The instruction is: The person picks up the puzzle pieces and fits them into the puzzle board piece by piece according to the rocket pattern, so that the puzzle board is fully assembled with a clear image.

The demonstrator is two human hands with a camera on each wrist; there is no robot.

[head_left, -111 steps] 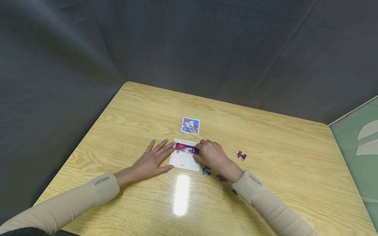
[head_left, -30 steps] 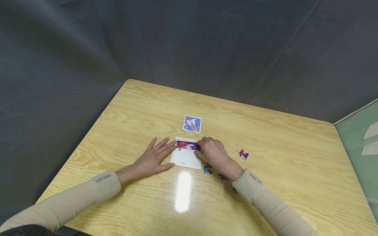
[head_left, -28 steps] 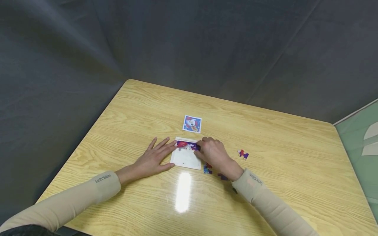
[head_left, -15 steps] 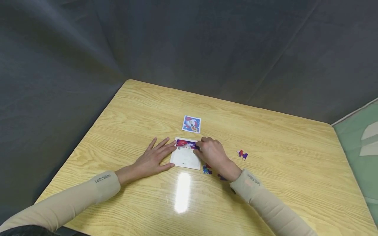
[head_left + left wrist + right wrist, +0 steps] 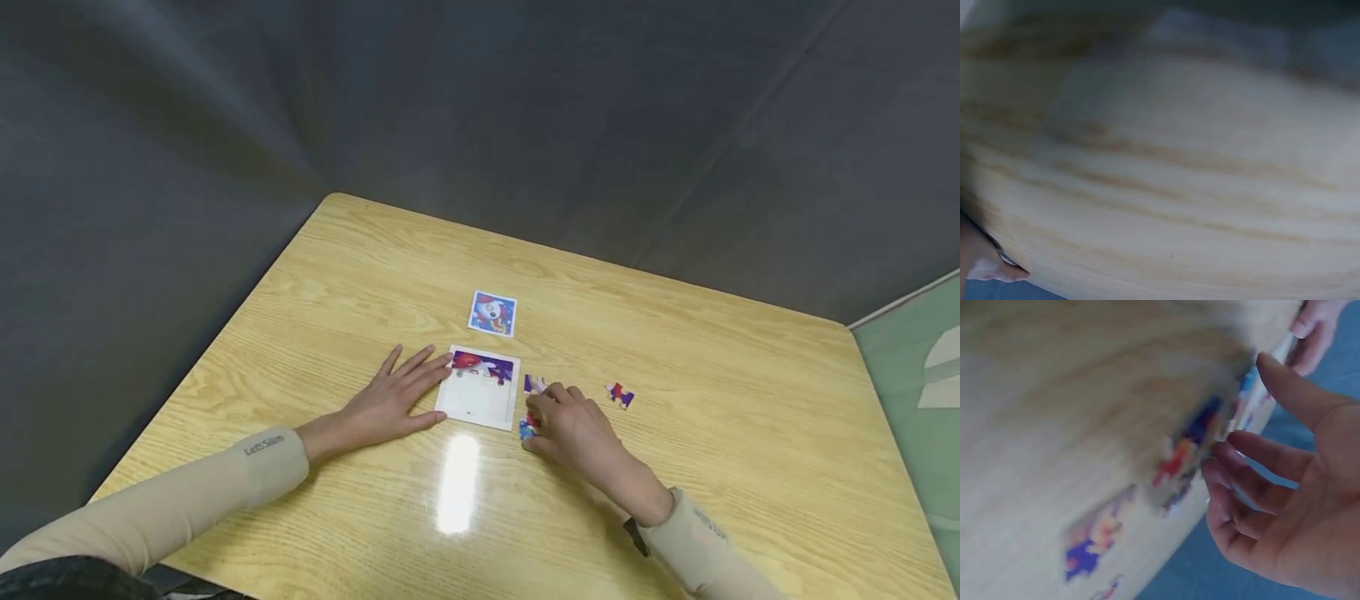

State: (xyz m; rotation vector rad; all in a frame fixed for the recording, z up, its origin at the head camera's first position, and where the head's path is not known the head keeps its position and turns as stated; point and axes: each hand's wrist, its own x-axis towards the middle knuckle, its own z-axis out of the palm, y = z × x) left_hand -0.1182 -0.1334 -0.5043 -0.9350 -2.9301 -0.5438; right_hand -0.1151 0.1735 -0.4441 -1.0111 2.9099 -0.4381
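**Right Hand Over the Loose Jigsaw Pieces, Left Hand Flat at the Tray**

In the head view, a white puzzle tray (image 5: 480, 404) lay on the wood-grain table (image 5: 322, 300), in front of the person. Joined jigsaw pieces (image 5: 487, 367) filled a strip along its far side, with red, white and purple colours; the nearer part showed bare white. The left hand (image 5: 386, 408) rested flat with its fingers spread, holding nothing, and its fingertips were at the left edge of the tray. The right hand (image 5: 581, 429) was to the right of the tray, half open with bent fingers. Between its thumb and index finger, a blue and red piece (image 5: 527, 428) was partly visible; whether they touched it could not be told. A purple and white piece (image 5: 531, 383) lay just beyond these fingers, and a red and purple piece (image 5: 620, 395) lay farther right. A picture card (image 5: 492, 313) lay beyond the tray.

In the left wrist view, the tabletop was blurred, and only a part of a hand (image 5: 988, 259) entered at the lower left.

In the right wrist view, the thumb stood apart from the softly curved fingers, with no piece seen gripped. A purple and orange piece (image 5: 1092, 544) lay on the table, blurred.
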